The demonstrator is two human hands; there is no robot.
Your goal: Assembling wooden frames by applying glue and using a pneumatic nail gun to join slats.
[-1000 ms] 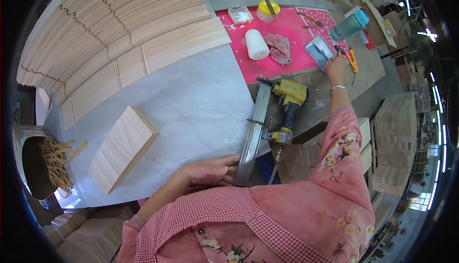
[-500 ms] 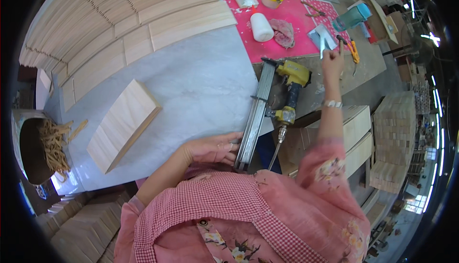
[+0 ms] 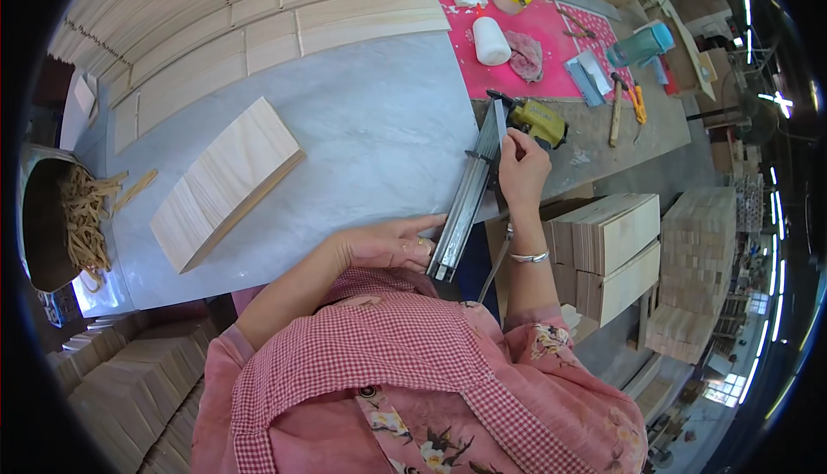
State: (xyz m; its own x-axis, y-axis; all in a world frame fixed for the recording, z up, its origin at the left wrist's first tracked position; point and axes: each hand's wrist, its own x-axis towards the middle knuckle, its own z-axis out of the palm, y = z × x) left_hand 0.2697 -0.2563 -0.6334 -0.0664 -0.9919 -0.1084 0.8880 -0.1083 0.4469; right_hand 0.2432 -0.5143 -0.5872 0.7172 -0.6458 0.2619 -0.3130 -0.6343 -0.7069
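A yellow and black pneumatic nail gun (image 3: 539, 121) lies on its side at the table's edge, its long metal magazine (image 3: 463, 207) slanting toward me. My left hand (image 3: 388, 246) holds the magazine's near end, index finger stretched along it and the other fingers bent. Over the magazine's far part, my right hand (image 3: 524, 168) pinches a thin silvery strip (image 3: 500, 117), which looks like a strip of nails. The gun's handle is mostly hidden behind this hand. To the left, a curved wooden block (image 3: 228, 183) rests on the grey tabletop (image 3: 370, 138).
Stacked wooden boards (image 3: 345, 26) fill the far left. On a pink sheet (image 3: 465, 43) are a white glue bottle (image 3: 491, 41) and a rag (image 3: 525, 56). A hammer (image 3: 615, 112) and orange-handled pliers (image 3: 637, 103) lie right. A bin (image 3: 43, 215) holds shavings.
My right hand has come back from the paper packet beside the hammer to the magazine, bringing the silvery strip. My left hand stays at the magazine's near end.
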